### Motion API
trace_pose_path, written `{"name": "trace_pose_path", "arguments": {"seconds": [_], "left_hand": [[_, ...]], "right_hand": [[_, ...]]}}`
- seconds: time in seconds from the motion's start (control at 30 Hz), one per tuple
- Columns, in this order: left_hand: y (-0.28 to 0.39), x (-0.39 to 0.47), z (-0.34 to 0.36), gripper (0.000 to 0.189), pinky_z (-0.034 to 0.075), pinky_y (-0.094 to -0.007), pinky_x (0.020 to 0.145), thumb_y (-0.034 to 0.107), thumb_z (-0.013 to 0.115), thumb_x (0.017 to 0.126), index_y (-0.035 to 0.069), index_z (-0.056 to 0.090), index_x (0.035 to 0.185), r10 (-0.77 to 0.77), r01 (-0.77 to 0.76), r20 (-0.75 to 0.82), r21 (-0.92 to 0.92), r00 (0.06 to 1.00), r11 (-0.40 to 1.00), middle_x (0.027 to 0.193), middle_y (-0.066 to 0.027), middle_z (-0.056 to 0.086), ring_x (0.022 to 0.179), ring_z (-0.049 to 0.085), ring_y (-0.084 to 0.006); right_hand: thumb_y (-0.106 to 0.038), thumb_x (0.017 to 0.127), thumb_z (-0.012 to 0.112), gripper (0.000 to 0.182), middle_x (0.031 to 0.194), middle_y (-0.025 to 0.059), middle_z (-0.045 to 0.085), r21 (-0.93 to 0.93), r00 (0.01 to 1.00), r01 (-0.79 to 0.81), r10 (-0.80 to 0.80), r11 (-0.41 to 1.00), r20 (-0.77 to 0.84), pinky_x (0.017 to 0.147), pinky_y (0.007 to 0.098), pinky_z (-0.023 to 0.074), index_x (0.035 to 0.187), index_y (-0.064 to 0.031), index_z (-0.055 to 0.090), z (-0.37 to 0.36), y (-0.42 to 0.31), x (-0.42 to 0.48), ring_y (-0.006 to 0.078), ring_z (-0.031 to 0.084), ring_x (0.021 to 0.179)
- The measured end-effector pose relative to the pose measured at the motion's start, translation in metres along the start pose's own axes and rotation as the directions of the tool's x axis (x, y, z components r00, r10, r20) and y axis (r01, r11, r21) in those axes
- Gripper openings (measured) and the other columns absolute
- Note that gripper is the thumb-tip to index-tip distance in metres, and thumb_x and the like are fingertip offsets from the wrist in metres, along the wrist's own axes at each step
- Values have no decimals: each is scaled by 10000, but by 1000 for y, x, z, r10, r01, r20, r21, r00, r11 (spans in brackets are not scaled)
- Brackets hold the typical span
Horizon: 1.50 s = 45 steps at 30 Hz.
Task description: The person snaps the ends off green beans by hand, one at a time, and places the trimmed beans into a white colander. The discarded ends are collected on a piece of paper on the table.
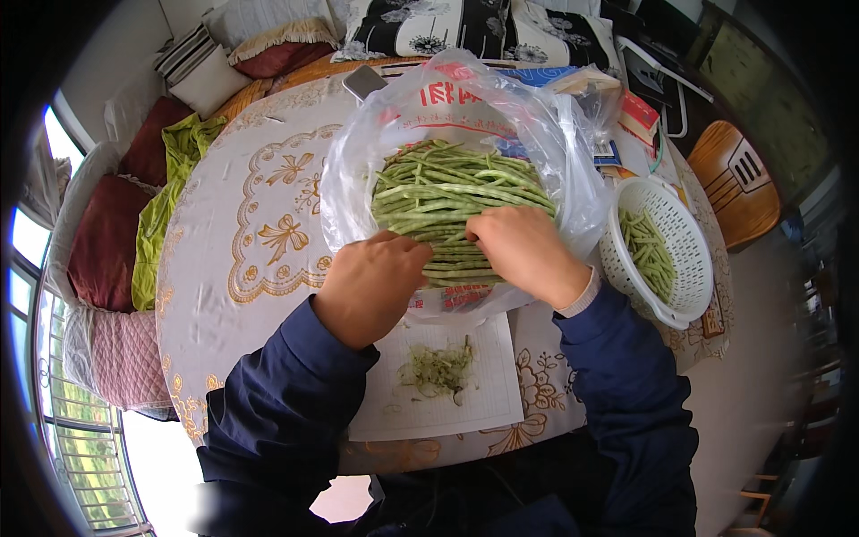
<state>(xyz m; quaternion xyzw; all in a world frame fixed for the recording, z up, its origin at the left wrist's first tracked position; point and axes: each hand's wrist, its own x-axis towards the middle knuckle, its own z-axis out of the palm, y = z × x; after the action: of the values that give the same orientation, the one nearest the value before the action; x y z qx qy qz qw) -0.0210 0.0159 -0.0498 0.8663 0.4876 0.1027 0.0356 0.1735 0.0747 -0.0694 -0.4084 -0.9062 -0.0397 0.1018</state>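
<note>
A pile of long green beans (463, 184) lies in an open clear plastic bag (349, 168) with red printing. Over the near left side of the beans is my left hand (376, 278), its fingertips slightly blurred. My right hand (527, 252) rests its curled fingers on the pile a little farther right. Whether either hand grips a bean is hidden. Just in front of the bag, a sheet of white paper (493, 396) carries a small heap of bean trimmings and strings (439, 369). A white plastic colander (691, 255) at the right holds short broken bean pieces (647, 255).
The round table has a tablecloth (215, 221) with gold bow patterns. A phone-like grey object (363, 82) lies behind the bag. Books and a red box (637, 117) are stacked at the back right. Beyond stand a wooden chair (735, 181) and a cushioned sofa (100, 241).
</note>
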Motion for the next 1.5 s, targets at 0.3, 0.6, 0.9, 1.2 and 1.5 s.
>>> {"name": "trace_pose_path", "arguments": {"seconds": [0.3, 0.6, 0.9, 1.2, 1.5], "left_hand": [[-8, -1, 4, 241, 442, -354, 775, 135, 640, 734, 91, 626, 971, 58, -77, 147, 131, 987, 988, 878, -66, 612, 839, 581, -239], [-13, 2, 8, 170, 452, -348, 719, 113, 605, 751, 122, 648, 915, 51, -58, 66, 111, 996, 992, 791, -48, 609, 777, 589, -247], [-17, 4, 8, 141, 466, -376, 621, 207, 540, 804, 108, 637, 780, -92, 59, 187, 177, 978, 982, 732, -56, 607, 740, 591, -261], [-14, 3, -1, 166, 475, -374, 644, 238, 560, 802, 92, 637, 785, -98, 74, 129, 184, 987, 980, 743, -64, 613, 754, 594, -255], [-9, 9, -15, 160, 483, -280, 622, 125, 627, 801, 45, 642, 938, -263, 80, -467, -377, 844, 923, 805, -85, 655, 699, 632, -180]], "right_hand": [[-82, 735, 586, 164, 750, 106, 624, -80, 996, -94, 93, 992, -12, 609, 380, 486, 866, -119, 677, -4, -2, -3, 280, 622, 696], [-59, 721, 560, 69, 728, 114, 581, -57, 979, -107, 95, 993, -182, 570, 379, 481, 744, -74, 623, 1, 1, -1, 276, 622, 662], [-17, 699, 567, 29, 741, 112, 580, -128, 987, -93, 75, 987, -140, 567, 378, 489, 719, -36, 573, 6, -2, 1, 285, 620, 665], [-18, 643, 628, 67, 716, 126, 586, -139, 994, -27, 11, 990, -111, 519, 363, 488, 700, -28, 592, 13, 3, -2, 277, 624, 620], [-67, 741, 636, 106, 798, 117, 626, 571, 967, -79, 201, 817, -154, 580, 340, 458, 814, -14, 580, -56, 2, -4, 277, 598, 633]]}}
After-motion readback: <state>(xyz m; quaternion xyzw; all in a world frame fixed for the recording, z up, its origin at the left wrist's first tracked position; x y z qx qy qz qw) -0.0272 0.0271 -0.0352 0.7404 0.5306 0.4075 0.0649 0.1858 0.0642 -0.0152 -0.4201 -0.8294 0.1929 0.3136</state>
